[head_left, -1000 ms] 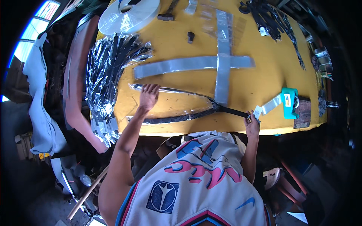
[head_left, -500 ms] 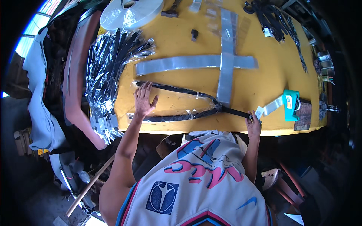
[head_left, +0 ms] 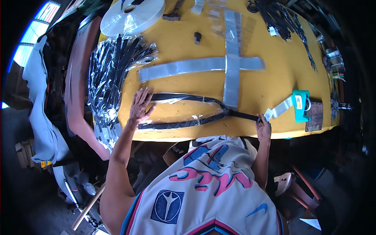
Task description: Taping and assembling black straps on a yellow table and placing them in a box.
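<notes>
- Left hand (head_left: 140, 105) lies palm down near the left edge of the yellow table (head_left: 258, 90), fingers fanned apart and gripping nothing; the fingertips overlap the left end of the black forked strap (head_left: 228, 112). Whether they press on it cannot be told.
- Right hand (head_left: 264, 127) has thumb and fingers pinched together on the strap's single end, by the table's near edge toward its right corner. A white tag (head_left: 268, 114) stands just beyond those fingers.
- Between the hands, the strap stretches along the near edge, its fork to the right of the middle. Clear plastic covers the upper branch (head_left: 184, 96) and the lower branch (head_left: 176, 125), which lie apart.
- Compared with a second ago, the left hand has slid toward the table's left edge, and the upper branch, narrow then, now shows broad and dark. The right hand has kept its hold. This suggests the branch has been smoothed flat against an anchored end.
- Near the right edge stands a turquoise tape dispenser (head_left: 300, 105), a clear strip running from it toward the tag.
- Along the left edge lies a bundle of plastic-wrapped black straps (head_left: 105, 86); a reel of clear film (head_left: 131, 19) occupies the far left corner.
</notes>
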Demonstrator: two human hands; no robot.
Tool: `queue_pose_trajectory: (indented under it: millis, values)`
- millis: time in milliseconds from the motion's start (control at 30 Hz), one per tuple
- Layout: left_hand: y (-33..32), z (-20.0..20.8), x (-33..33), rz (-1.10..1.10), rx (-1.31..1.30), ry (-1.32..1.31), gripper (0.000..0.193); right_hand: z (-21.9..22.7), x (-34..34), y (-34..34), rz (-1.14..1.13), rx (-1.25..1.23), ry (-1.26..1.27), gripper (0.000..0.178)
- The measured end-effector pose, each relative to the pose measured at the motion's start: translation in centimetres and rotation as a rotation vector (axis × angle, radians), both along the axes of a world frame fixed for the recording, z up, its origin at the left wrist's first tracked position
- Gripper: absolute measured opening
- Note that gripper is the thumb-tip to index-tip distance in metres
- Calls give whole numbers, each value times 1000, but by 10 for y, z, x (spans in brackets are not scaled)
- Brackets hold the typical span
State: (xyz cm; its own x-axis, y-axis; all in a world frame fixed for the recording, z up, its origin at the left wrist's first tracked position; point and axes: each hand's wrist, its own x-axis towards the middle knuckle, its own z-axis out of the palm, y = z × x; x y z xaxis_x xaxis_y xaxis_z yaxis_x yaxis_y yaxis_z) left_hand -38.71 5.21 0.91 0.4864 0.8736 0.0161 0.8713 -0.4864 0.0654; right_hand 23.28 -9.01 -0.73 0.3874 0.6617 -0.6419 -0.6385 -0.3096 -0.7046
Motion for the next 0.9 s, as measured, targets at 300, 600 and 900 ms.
queue_pose_trajectory:
  millis: [300,600,900]
  values:
    - [-5,-9,-22,142,188,-139,55,-5,4,-4,29,4,-31,39]
    - [16,18,0,131,288,-212,37,-3,5,-5,19,-66,-47,40]
    - [52,-9,-29,-109,118,-177,26,-4,4,-4,37,-48,-49,38]
